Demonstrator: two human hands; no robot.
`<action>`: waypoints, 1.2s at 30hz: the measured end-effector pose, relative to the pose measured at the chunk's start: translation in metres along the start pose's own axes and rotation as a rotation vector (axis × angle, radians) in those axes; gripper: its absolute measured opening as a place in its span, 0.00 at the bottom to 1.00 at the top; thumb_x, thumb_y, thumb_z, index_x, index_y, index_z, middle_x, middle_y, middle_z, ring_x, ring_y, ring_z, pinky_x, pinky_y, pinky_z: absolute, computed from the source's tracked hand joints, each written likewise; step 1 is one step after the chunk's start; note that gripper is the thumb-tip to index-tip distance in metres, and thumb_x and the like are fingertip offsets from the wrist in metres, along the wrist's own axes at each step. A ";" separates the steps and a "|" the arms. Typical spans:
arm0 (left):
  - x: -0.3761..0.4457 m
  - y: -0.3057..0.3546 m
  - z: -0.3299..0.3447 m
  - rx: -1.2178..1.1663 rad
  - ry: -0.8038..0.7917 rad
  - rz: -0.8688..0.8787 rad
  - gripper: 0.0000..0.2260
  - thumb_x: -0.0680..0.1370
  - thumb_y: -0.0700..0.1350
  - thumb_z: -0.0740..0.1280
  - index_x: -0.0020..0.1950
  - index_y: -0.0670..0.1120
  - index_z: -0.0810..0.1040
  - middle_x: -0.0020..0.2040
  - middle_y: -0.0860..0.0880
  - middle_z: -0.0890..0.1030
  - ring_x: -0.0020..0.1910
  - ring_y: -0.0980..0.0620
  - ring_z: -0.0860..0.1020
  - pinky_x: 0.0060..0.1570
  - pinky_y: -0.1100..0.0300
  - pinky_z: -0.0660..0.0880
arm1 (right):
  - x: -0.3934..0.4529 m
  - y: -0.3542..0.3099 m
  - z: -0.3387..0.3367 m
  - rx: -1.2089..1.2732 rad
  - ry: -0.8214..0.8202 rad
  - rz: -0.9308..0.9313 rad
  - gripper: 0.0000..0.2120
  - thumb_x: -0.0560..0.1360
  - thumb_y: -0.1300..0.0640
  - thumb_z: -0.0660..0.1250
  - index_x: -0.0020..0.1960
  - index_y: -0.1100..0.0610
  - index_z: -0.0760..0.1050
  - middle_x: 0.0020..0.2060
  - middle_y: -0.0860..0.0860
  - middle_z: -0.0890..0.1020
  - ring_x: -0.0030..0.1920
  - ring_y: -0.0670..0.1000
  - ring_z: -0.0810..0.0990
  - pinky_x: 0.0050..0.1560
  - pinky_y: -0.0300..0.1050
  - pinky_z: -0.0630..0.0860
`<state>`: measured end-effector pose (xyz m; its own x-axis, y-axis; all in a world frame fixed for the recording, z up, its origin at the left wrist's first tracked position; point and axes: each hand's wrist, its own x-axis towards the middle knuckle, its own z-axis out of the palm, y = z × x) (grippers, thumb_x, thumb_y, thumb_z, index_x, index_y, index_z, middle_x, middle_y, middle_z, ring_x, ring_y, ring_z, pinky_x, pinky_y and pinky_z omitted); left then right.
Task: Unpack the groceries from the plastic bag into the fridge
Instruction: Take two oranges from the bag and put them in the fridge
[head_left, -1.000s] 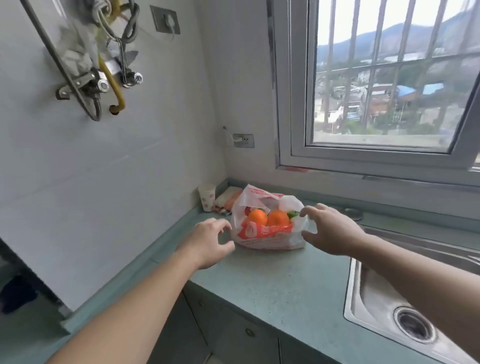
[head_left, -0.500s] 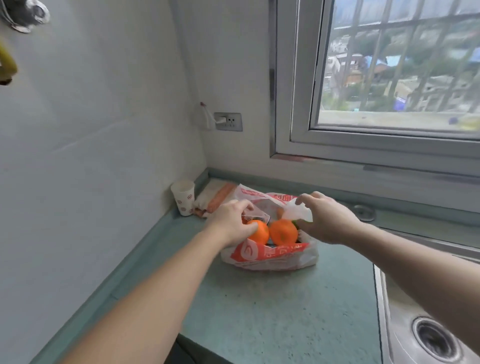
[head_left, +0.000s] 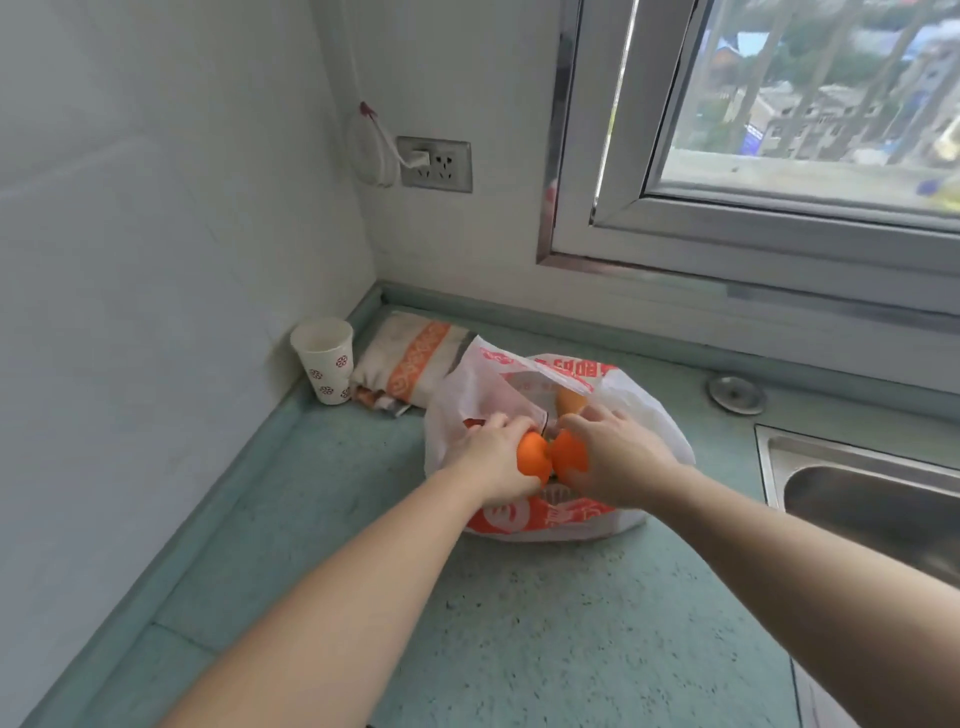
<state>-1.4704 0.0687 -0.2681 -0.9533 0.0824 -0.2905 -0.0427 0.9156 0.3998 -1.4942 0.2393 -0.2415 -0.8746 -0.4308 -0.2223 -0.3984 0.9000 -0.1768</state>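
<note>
bag (head_left: 550, 374) sits open on tabletop (head_left: 545, 623), cup (head_left: 324, 358) at its 10 o'clock | left hand (head_left: 493, 457) grips one orange (head_left: 532, 460); right hand (head_left: 610, 457) grips another orange (head_left: 569, 454) | lift both straight up, clear of the plastic; fridge unseen

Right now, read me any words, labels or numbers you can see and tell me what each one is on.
Nothing can be read for certain.
Plastic bag: red printed characters along the rim and white ones on the red band at the front, too blurred to read.
Paper cup: red round patterns only, no words.
Folded cloth: orange patterned stripe, no words.
Wall socket: no marking legible.
</note>
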 end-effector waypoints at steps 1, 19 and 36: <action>0.003 0.000 0.004 0.009 0.000 0.004 0.33 0.68 0.59 0.69 0.71 0.61 0.63 0.68 0.51 0.68 0.65 0.43 0.71 0.61 0.46 0.72 | 0.001 0.000 0.004 0.006 -0.022 0.013 0.30 0.67 0.36 0.68 0.66 0.44 0.66 0.63 0.49 0.70 0.61 0.57 0.71 0.53 0.56 0.77; 0.017 -0.008 0.014 -0.100 0.155 0.002 0.35 0.62 0.64 0.74 0.66 0.60 0.66 0.65 0.53 0.69 0.61 0.47 0.75 0.58 0.48 0.74 | 0.015 0.029 0.017 0.414 0.029 0.049 0.36 0.63 0.42 0.73 0.68 0.44 0.64 0.64 0.50 0.70 0.57 0.52 0.74 0.52 0.48 0.77; -0.029 0.085 -0.071 0.035 0.313 0.139 0.33 0.65 0.62 0.75 0.64 0.55 0.67 0.62 0.54 0.69 0.56 0.50 0.73 0.55 0.52 0.74 | -0.076 0.096 -0.088 0.590 0.312 0.097 0.33 0.60 0.40 0.77 0.60 0.45 0.67 0.49 0.51 0.77 0.46 0.53 0.78 0.44 0.48 0.79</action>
<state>-1.4674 0.1162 -0.1640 -0.9950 0.0873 0.0478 0.0990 0.9176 0.3850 -1.4900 0.3641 -0.1568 -0.9729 -0.2313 0.0081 -0.1740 0.7082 -0.6842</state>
